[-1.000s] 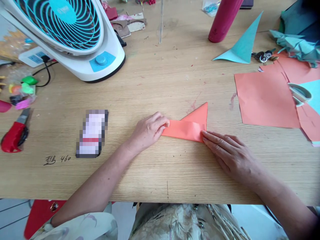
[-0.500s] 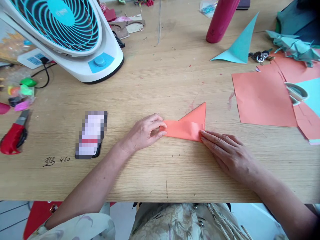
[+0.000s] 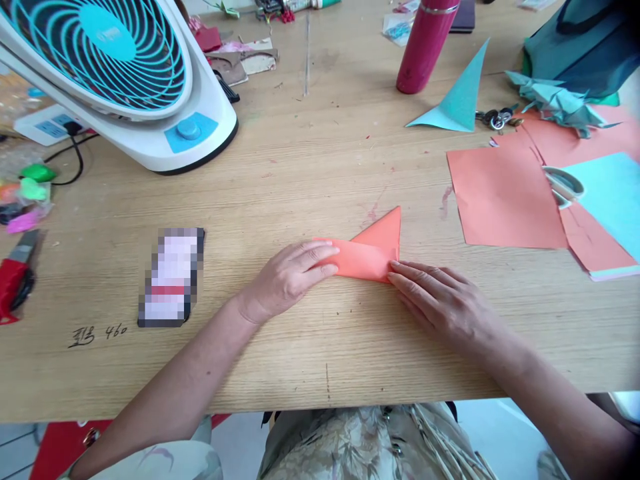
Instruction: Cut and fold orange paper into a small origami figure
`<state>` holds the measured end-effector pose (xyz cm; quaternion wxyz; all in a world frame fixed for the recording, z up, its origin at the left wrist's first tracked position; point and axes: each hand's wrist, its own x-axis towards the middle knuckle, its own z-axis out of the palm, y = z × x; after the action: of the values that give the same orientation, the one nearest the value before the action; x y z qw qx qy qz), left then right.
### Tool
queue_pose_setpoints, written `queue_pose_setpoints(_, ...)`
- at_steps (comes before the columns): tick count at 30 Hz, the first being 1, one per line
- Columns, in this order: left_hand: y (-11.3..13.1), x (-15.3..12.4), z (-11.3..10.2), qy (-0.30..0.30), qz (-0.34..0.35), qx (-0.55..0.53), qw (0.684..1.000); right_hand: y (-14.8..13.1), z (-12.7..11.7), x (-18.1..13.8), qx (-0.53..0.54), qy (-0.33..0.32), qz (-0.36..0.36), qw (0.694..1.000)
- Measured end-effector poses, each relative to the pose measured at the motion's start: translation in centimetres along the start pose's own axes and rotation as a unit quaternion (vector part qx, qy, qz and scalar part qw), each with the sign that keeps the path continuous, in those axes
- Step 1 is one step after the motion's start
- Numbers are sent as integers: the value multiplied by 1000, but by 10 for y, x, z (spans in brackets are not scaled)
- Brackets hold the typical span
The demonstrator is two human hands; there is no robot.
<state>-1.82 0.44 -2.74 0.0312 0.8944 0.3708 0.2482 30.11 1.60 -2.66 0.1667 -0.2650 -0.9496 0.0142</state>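
A folded sheet of orange paper (image 3: 367,259) lies on the table before me, a flat band along the front with a pointed triangular flap standing out at the back right. My left hand (image 3: 293,273) is closed over the band's left end, fingers bent on top of the paper. What is under those fingers is hidden. At the band's right front corner, my right hand (image 3: 450,300) lies flat with its fingers stretched out and close together. Its fingertips touch the paper.
On the left are a phone (image 3: 173,277), a red-handled cutter (image 3: 17,273) and a white-and-blue fan (image 3: 165,137). To the right lie orange sheets (image 3: 505,197), scissors (image 3: 565,187), keys (image 3: 499,119) and a folded teal paper (image 3: 460,100). A magenta bottle (image 3: 425,47) stands behind.
My left hand has moved further over the paper's left end, fingers now lying on top of it. My right hand keeps its place at the corner. The whole view has shifted slightly.
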Motion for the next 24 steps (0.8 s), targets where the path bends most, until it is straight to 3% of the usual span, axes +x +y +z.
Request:
queue_pose_setpoints(4, 3, 1, 0, -38, -5, 7, 999, -5, -1, 8, -38, -6, 8, 999)
queue_pose_setpoints(12, 7, 7, 0, -25, 36, 104, 994, -12, -3, 25, -95, 8, 7, 995)
queue_pose_setpoints(20, 11, 14, 5, -27, 36, 186, 982, -5, -2, 36, -87, 26, 69, 993)
queue_pose_setpoints(24, 13, 22, 8, -21, 40, 215, 976, -1, -6, 39, -63, 2, 90, 994)
